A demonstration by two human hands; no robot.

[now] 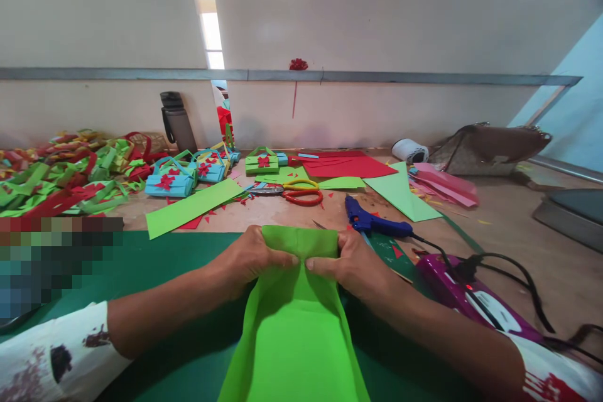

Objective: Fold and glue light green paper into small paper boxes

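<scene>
A long strip of bright green paper (299, 333) stretches from the bottom edge of the view up to both hands. Its far end is folded back, and the sides curl up. My left hand (254, 260) grips the left side of that fold, thumb on top and fingers underneath. On the right side, my right hand (351, 264) pinches the same fold, its thumb close to the left thumb. Fingers under the paper are hidden. Just beyond the right hand lies a blue glue gun (377, 220). Scissors with red and yellow handles (301, 193) rest past the fold.
A green cutting mat (179, 264) lies under my arms. Small blue paper bags (170, 182) and a green one (262, 162) stand behind, near red sheets (348, 164). Coloured strips (70, 176) pile up left. A purple power strip (475, 295) with cables sits right.
</scene>
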